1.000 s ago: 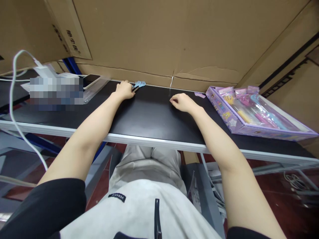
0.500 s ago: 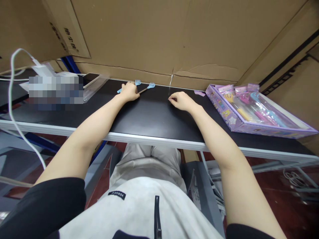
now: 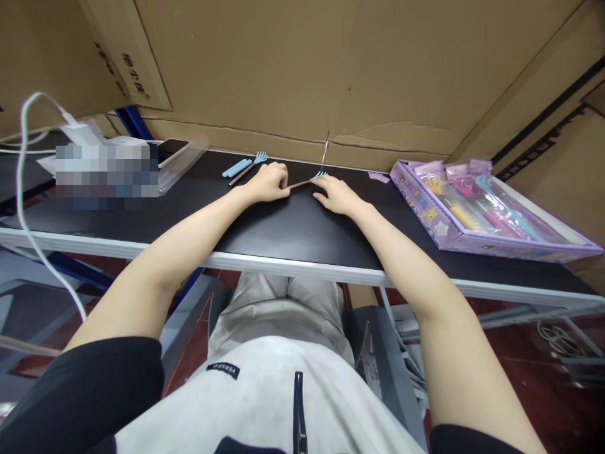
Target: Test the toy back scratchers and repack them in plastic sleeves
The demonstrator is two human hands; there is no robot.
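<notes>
My left hand [image 3: 270, 183] is closed round the thin metal rod of a small back scratcher [image 3: 299, 184], just above the black tabletop. The rod points right, toward my right hand [image 3: 338, 194]. My right fingers are bent over its light-blue claw end, whose prongs show behind them; the thumb sits slightly lower. To the left of my left hand lies a second back scratcher [image 3: 260, 157] with a blue claw and bare metal rod. Beside it are two light-blue handle pieces [image 3: 237, 168], side by side.
On the right stands a purple display box [image 3: 444, 236] with wrapped yellow, pink and blue back scratchers. A purple paper scrap [image 3: 378, 177] lies near the cardboard wall [image 3: 283, 69]. A clear plastic sleeve [image 3: 182, 167], a charger and a white cable [image 3: 21, 170] are on the left.
My left hand has moved right with one back scratcher, uncovering the other and the blue handles. My right hand has shifted slightly left onto the claw end.
</notes>
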